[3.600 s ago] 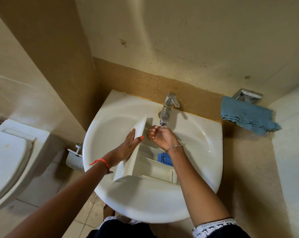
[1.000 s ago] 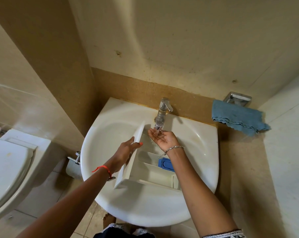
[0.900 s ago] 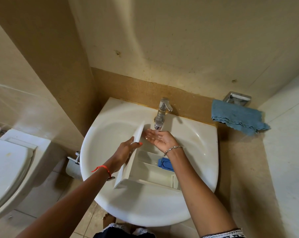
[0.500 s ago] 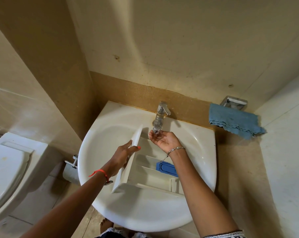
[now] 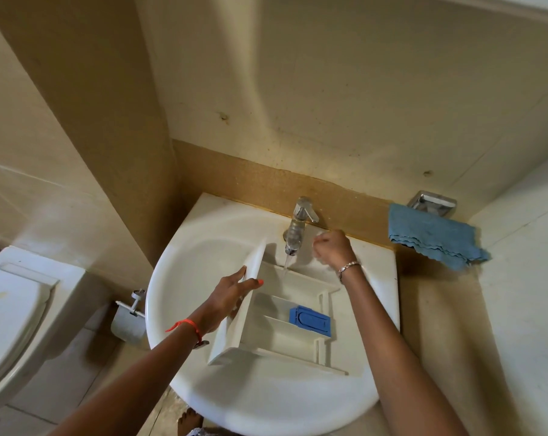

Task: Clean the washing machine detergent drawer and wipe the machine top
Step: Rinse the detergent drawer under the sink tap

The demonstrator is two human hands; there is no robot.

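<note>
Water (image 5: pixel 286 266) is running in a thin stream from the chrome tap (image 5: pixel 299 221), which is standing at the 12 o'clock edge of the white sink (image 5: pixel 266 404), and it is falling onto the far end of the detergent drawer (image 5: pixel 268 308). The white drawer is lying inside the basin, filling its middle, with its tall front panel rising along the 9 o'clock side and its open compartments facing up. A blue insert (image 5: pixel 310 320) is sitting in the compartment toward 3 o'clock. The left hand (image 5: pixel 231 294) is gripping the front panel, fingers lying along its outer face and the thumb, with an orange nail, pressing the inner face; an orange thread (image 5: pixel 187 324) is circling that wrist. The right hand (image 5: pixel 330 248) is hovering just beside the tap at its 3 o'clock, above the sink's back ledge, fingers curled into a fist with nothing visible in it, apart from the drawer; a silver bracelet (image 5: pixel 348 267) is hanging at that wrist. A blue cloth (image 5: pixel 433 239) is draping from a chrome holder (image 5: pixel 431 204) on the wall, well apart from the sink at about 2 o'clock. A white toilet (image 5: pixel 8 309) is showing at 9 o'clock, and a toilet roll holder (image 5: pixel 128 319) is sticking out between it and the sink. A bare foot (image 5: pixel 189 418) is peeking from under the sink's 6 o'clock rim.
</note>
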